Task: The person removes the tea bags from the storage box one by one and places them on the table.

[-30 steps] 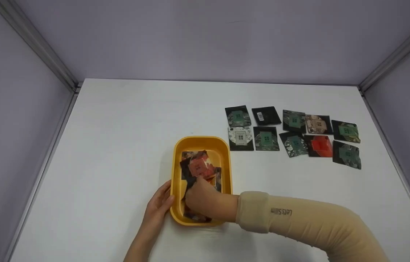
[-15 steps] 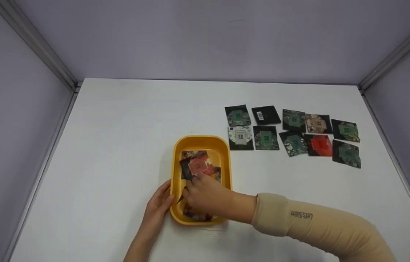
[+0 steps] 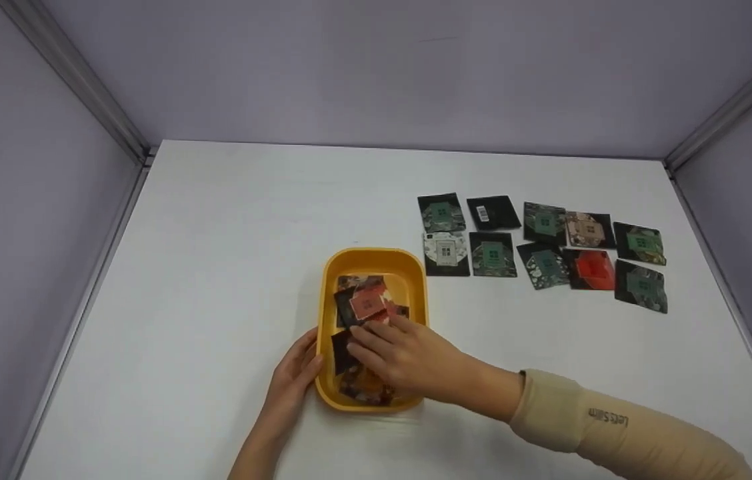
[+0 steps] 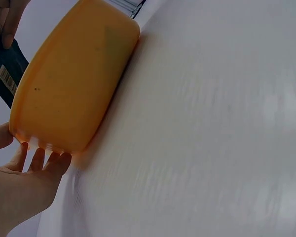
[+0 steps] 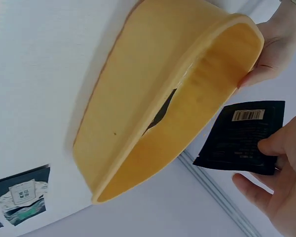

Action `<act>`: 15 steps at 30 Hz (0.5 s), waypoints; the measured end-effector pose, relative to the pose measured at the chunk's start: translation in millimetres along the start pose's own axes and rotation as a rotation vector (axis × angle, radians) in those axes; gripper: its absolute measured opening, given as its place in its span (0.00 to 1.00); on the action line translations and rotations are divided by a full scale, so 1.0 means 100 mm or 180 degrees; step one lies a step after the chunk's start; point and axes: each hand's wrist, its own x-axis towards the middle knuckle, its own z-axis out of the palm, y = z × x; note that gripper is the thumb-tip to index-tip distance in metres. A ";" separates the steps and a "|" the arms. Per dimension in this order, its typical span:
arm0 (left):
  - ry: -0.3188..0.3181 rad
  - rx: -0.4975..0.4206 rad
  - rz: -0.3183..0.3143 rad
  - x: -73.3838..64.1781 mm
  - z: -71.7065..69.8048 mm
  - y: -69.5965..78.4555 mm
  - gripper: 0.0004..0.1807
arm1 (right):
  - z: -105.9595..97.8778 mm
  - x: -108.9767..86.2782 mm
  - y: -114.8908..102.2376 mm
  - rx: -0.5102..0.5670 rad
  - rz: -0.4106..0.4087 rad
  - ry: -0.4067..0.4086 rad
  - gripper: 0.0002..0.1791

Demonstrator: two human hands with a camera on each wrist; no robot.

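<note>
In the head view my left hand (image 3: 293, 373) holds the left side of a yellow plastic tub (image 3: 326, 307). The left wrist view has its thumb at the rim and its fingertips against the outer wall. My right hand (image 3: 409, 357) is over the tub and pinches a dark square sachet (image 5: 239, 136) between thumb and fingers. A white barcode label (image 5: 248, 115) is on the side facing the right wrist camera. Beneath that hand, several overlapping sachets lie in the tub, among them a red-fronted sachet (image 3: 367, 305); part of the pile is hidden.
On the white table (image 3: 229, 220), to the tub's right, several sachets lie in two rough rows. They include a white-patterned sachet (image 3: 446, 253), a barcode-side-up sachet (image 3: 494, 213) and a red sachet (image 3: 593, 268). Grey walls (image 3: 376, 80) enclose the back and sides.
My right hand has shifted right and lifted somewhat, with the dark sachet now showing at its fingers. The left hand has stayed at the tub's side.
</note>
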 end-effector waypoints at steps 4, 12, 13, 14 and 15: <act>-0.0011 -0.0006 0.0025 0.01 0.00 -0.01 0.36 | 0.05 -0.20 0.04 0.0126 0.0100 0.0233 0.29; -0.0054 -0.0070 0.0049 0.02 -0.01 0.00 0.33 | 0.14 -0.55 0.15 0.0309 0.0315 0.0597 0.21; -0.0052 -0.0064 0.0049 0.02 -0.01 0.00 0.33 | 0.15 -0.58 0.17 0.0336 0.0353 0.0652 0.20; -0.0064 -0.0074 0.0049 0.02 -0.01 0.00 0.33 | 0.15 -0.61 0.18 0.0366 0.0393 0.0709 0.21; -0.0074 -0.0079 0.0049 0.02 -0.01 0.00 0.33 | 0.16 -0.64 0.19 0.0409 0.0447 0.0765 0.23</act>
